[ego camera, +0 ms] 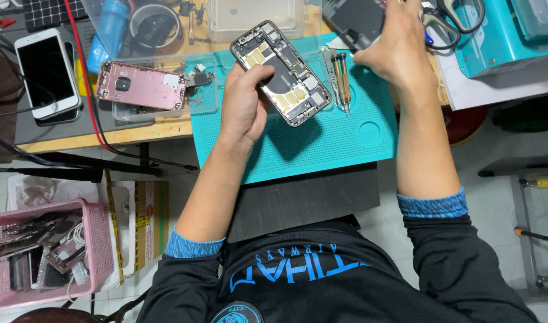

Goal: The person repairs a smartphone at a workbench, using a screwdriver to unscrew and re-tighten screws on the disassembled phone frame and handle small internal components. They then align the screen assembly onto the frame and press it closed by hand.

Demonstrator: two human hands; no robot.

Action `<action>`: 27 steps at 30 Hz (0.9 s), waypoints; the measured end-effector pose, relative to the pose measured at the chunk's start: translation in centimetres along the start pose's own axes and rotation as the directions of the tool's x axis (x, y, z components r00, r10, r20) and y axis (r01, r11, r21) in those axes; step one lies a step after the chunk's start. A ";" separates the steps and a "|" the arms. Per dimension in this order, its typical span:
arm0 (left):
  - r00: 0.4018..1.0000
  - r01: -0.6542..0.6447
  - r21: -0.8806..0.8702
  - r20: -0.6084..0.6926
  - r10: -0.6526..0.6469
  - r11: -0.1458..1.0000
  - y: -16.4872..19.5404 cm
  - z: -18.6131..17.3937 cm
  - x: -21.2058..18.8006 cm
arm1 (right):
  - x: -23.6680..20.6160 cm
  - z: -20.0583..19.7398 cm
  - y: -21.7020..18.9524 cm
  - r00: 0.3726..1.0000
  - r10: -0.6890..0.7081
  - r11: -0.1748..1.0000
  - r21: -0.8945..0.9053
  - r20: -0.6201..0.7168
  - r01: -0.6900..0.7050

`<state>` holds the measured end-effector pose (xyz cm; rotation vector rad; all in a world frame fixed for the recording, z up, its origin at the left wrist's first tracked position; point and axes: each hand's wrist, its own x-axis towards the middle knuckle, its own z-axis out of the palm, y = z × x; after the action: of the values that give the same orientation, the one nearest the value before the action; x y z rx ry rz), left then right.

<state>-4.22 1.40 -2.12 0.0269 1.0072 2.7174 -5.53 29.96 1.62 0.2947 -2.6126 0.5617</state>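
Left hand (245,101): clasps an opened phone body (280,73) by its lower edge, thumb laid across the exposed insides, the body tilted and raised just above the teal work mat (322,143). Inside the phone body: dark battery area, yellow-tan patches, small metal parts. Right hand (395,49): closed around a dark flat screen panel (353,21), held up at the far edge of the mat, apart from the phone body. Teal work mat: lies on the desk (106,139), its near edge overhanging a dark board (310,200). On the mat, between the two hands: two small screwdrivers (343,81) side by side, touching the mat. Left of the mat: a pink phone back shell (140,85), face down, with loose small parts just beside it; farther left, a white phone (46,73) with a dark screen, lying flat. A red cable (88,96) runs across the desk between these two. Far edge of desk: clear plastic boxes (253,18) and a blue bottle (109,30). Upper right: scissors (453,21) resting by a teal machine (507,42). Lower left, below desk level: a pink basket (97,245) filled with phone parts.
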 end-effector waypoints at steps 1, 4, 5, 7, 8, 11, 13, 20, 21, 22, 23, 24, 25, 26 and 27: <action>1.000 -0.018 -0.006 0.019 0.018 1.000 0.1 0.1 0.0 | -0.2 -0.4 -0.3 0.999 0.033 0.999 0.029 -0.018 -0.033; 0.995 -0.051 -0.038 0.088 0.054 0.998 0.5 0.6 -0.1 | -0.9 -2.2 -1.9 0.989 0.013 1.000 -0.022 -0.145 -0.016; 0.992 -0.046 -0.056 0.118 0.052 0.997 0.6 0.8 -0.2 | -1.4 -2.8 -2.7 0.991 -0.017 1.000 0.019 -0.133 0.019; 0.982 -0.049 -0.075 0.179 0.062 0.996 0.9 1.3 -0.3 | -2.3 -4.0 -4.4 0.991 -0.075 0.991 0.102 -0.110 0.086; 0.975 -0.056 -0.076 0.209 0.071 0.996 0.9 1.6 -0.4 | -2.7 -4.2 -5.4 0.997 -0.057 0.978 0.198 -0.051 0.066; 0.965 -0.086 -0.069 0.241 0.100 0.994 1.5 1.9 -1.1 | -2.9 -3.8 -7.6 0.991 -0.043 0.871 0.491 0.126 -0.025; 0.963 -0.105 -0.074 0.243 0.120 0.992 2.2 1.7 -1.7 | -2.7 -3.1 -8.3 0.968 -0.076 0.719 0.685 0.238 -0.112; 0.967 -0.070 -0.158 0.231 0.106 0.985 4.8 -0.2 -4.0 | -1.6 1.4 -8.6 0.790 -0.155 -0.225 0.757 0.593 -0.613; 0.969 -0.064 -0.166 0.225 0.101 0.984 4.9 -0.4 -4.3 | -1.6 2.3 -9.1 0.778 -0.170 -0.341 0.704 0.605 -0.623; 0.970 -0.067 -0.166 0.222 0.103 0.984 4.9 -0.5 -4.4 | -1.5 3.0 -9.4 0.766 -0.185 -0.452 0.639 0.616 -0.623; 0.970 -0.071 -0.166 0.220 0.107 0.984 4.8 -0.6 -4.3 | -1.5 3.3 -9.7 0.767 -0.182 -0.467 0.632 0.616 -0.619; 0.969 -0.077 -0.166 0.219 0.112 0.983 4.7 -0.7 -4.1 | -1.5 3.5 -10.0 0.768 -0.179 -0.481 0.626 0.615 -0.614; 0.969 -0.085 -0.166 0.216 0.120 0.982 4.7 -0.9 -4.1 | -1.4 3.4 -10.2 0.768 -0.175 -0.495 0.619 0.616 -0.609; 0.969 -0.091 -0.167 0.212 0.126 0.982 4.6 -1.1 -4.0 | -1.3 3.3 -10.3 0.772 -0.158 -0.463 0.645 0.615 -0.608; 0.969 -0.096 -0.168 0.208 0.130 0.981 4.5 -1.3 -4.0 | -1.2 3.0 -10.5 0.777 -0.141 -0.430 0.669 0.614 -0.607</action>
<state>-1.45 -3.62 0.06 0.3573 0.7499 2.8102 -2.57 19.44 2.15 0.1929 -1.3844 3.3594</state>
